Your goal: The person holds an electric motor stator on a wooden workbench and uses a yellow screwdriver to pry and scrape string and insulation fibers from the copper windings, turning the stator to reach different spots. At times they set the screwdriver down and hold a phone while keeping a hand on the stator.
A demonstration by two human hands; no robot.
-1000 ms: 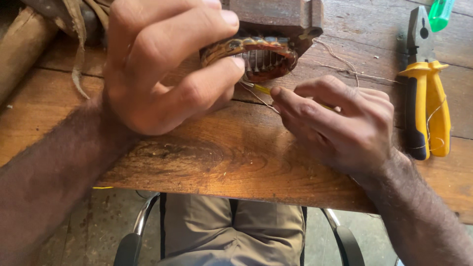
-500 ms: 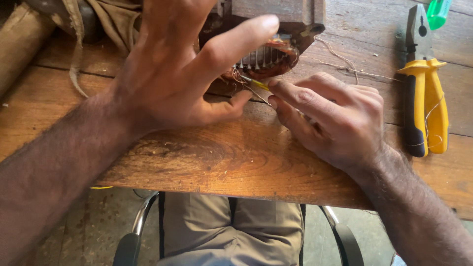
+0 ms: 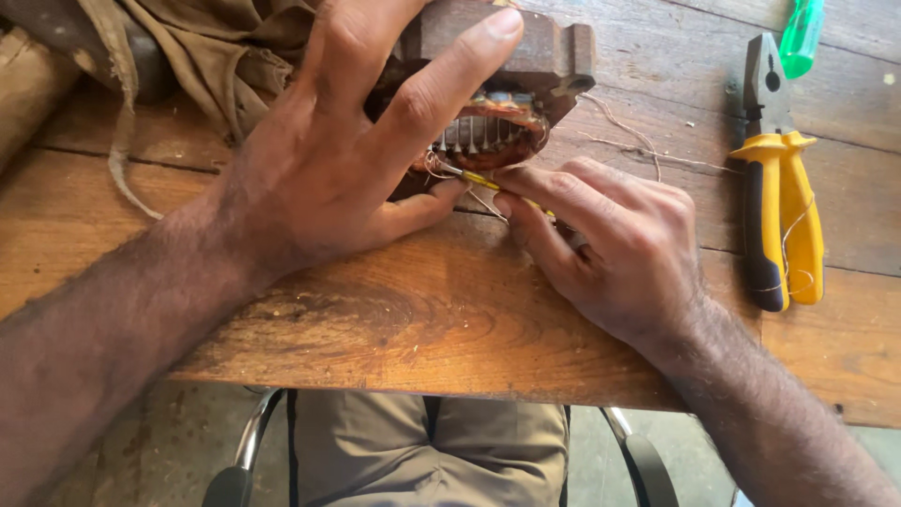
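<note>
A brown motor stator (image 3: 544, 56) with copper windings (image 3: 493, 127) lies on the wooden table (image 3: 394, 310). My left hand (image 3: 347, 150) rests on top of it with fingers spread, thumb under the winding. My right hand (image 3: 610, 244) pinches a thin yellow sleeve (image 3: 474, 176) that runs into the copper winding, its fingertips right beside my left thumb.
Yellow-handled pliers (image 3: 779, 188) lie on the table to the right, with a green-handled tool (image 3: 802, 38) above them. A brown cloth (image 3: 206, 47) is bunched at the back left. Loose thread (image 3: 629, 141) trails near the stator. The table edge is close to my lap.
My left hand has opened from a curled grip and now lies flat over the stator. My right hand has stayed at the yellow sleeve near the winding.
</note>
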